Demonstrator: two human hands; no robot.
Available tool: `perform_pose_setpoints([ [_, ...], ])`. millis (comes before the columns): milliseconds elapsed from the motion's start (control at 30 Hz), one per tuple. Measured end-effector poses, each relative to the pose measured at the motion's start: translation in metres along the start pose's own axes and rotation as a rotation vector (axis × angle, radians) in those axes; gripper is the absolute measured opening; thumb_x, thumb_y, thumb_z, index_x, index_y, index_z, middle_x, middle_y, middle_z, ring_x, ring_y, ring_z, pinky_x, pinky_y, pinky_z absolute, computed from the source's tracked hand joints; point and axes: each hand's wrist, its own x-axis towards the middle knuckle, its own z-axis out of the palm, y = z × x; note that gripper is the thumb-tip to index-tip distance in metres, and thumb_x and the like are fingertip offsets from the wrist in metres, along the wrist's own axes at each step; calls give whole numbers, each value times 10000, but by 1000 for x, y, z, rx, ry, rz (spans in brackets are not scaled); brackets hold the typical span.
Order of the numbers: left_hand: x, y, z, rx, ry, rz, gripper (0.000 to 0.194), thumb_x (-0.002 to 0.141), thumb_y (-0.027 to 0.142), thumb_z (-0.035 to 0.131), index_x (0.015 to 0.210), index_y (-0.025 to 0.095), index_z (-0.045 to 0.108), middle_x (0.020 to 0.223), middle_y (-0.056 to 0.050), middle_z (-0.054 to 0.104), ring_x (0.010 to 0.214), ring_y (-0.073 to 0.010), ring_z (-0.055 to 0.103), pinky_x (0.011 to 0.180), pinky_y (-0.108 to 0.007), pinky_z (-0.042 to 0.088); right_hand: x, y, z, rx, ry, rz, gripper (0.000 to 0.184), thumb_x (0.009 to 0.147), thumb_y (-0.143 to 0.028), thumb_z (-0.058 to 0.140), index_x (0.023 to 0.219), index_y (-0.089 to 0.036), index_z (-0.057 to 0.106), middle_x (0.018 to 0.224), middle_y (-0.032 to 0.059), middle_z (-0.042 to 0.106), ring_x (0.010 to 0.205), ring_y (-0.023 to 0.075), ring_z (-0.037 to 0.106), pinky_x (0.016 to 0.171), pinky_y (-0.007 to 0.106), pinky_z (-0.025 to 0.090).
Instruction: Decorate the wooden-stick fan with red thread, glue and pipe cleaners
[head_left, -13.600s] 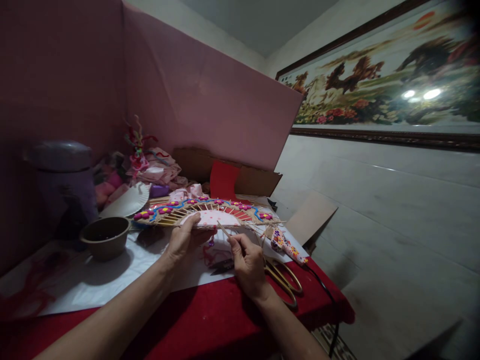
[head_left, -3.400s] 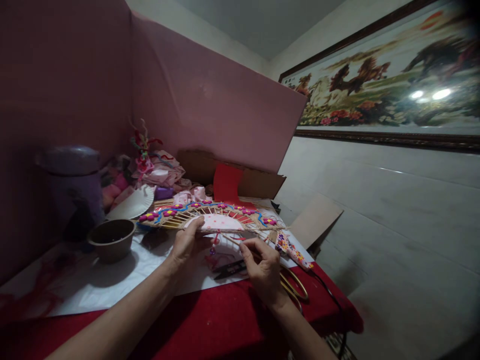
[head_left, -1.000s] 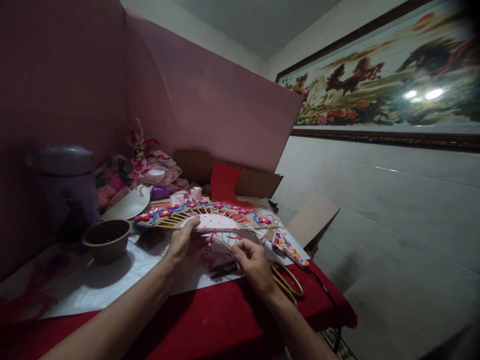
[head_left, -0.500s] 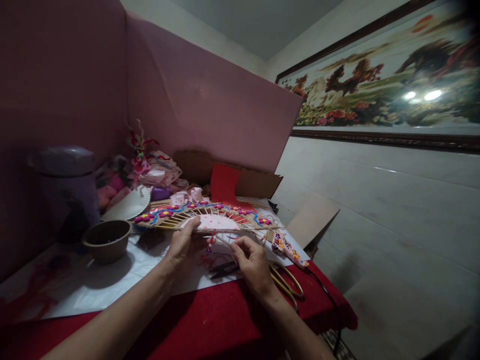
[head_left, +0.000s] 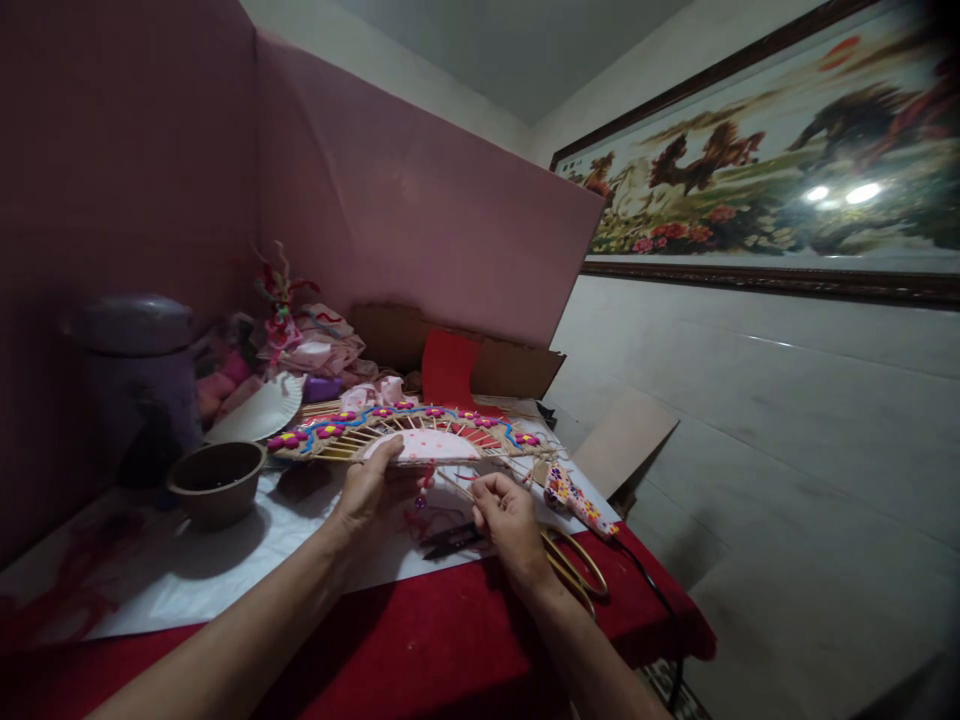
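My left hand [head_left: 367, 490] grips a half-round fan [head_left: 424, 447] by its lower edge, thumb on the white panel with pink dots. Thin sticks radiate from that panel to a brown outer band with magenta flowers and a wavy blue line. Below the fan's edge dangles a red beaded pendant [head_left: 424, 490]. My right hand [head_left: 510, 515] pinches a thin stick [head_left: 454, 485] that points up toward the pendant; whether its tip touches is unclear. Beneath and beside that hand lie scissors with gold handles [head_left: 592, 560] and dark blades [head_left: 450, 541].
A flower-patterned glue gun [head_left: 577, 500] with a black cord lies at the right. At the left stand a brown bowl [head_left: 217, 475] and a lidded bin [head_left: 142, 370]. Behind are a paper plate [head_left: 262, 410], pink fabric [head_left: 322, 345], red paper [head_left: 448, 370] and cardboard [head_left: 517, 368].
My right hand has shifted slightly right with the stick, away from the pendant. My left hand still holds the fan in nearly the same place.
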Motion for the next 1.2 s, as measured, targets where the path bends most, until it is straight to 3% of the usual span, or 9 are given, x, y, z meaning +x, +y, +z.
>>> perform_pose_setpoints([
  [267, -1, 2, 2, 2, 18, -11, 74, 816, 180, 521, 832, 114, 552, 556, -79, 674, 424, -176, 615, 424, -262, 498, -8, -4, -9, -59, -11, -36, 299, 814, -442, 541, 673, -181, 502, 470, -71, 400, 425, 75, 311, 422, 208, 229],
  [467, -2, 2, 2, -9, 14, -7, 79, 805, 189, 543, 826, 117, 569, 553, -65, 671, 423, -165, 609, 424, -252, 494, -12, -15, -1, -145, -28, -107, 288, 857, -400, 495, 678, -175, 520, 497, -59, 424, 461, 91, 383, 472, 212, 301],
  [767, -2, 3, 2, 21, 23, -21, 104, 831, 195, 514, 815, 116, 578, 555, -80, 679, 450, -178, 634, 446, -257, 507, -4, -15, -2, -257, 13, -152, 275, 868, -363, 482, 665, -181, 521, 510, -50, 445, 482, 103, 407, 490, 219, 313],
  [1200, -4, 4, 3, 30, 25, -28, 129, 814, 201, 517, 793, 99, 594, 559, -115, 685, 500, -203, 663, 515, -277, 537, -8, -20, -5, -203, -7, -148, 272, 862, -370, 496, 664, -185, 520, 508, -50, 442, 477, 102, 394, 481, 221, 303],
])
